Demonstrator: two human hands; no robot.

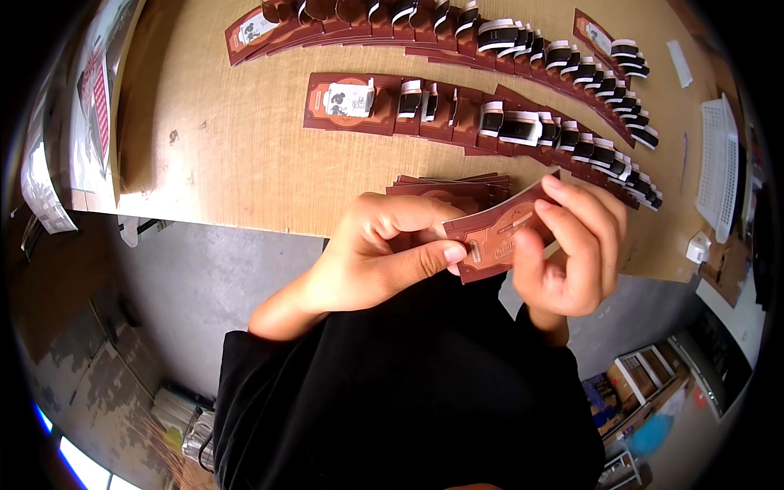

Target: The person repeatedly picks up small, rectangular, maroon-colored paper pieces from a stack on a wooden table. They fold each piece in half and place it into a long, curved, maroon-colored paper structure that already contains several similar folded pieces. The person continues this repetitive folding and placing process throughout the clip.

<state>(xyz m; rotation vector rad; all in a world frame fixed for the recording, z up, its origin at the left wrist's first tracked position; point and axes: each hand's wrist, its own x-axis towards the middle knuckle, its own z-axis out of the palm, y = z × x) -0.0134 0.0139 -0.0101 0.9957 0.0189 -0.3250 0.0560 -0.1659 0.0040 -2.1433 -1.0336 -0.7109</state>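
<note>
A dark red printed card (492,242) with a lighter orange-brown panel is held up in front of me, slightly bent and tilted. My left hand (392,245) pinches its left end between thumb and fingers. At the other end, the fingers of my right hand (573,245) grip the card's upper right edge, with the thumb close to its face. Just behind, on the table, lies a stack of similar red cards (445,189), partly hidden by my left hand and the held card.
Two long overlapping rows of red cards with raised black-and-white flaps, a nearer row (445,135) and a farther row (327,34), cross the wooden table (212,163). A white plastic basket (715,167) stands at the right. Clear plastic-wrapped material (90,122) lies at the left.
</note>
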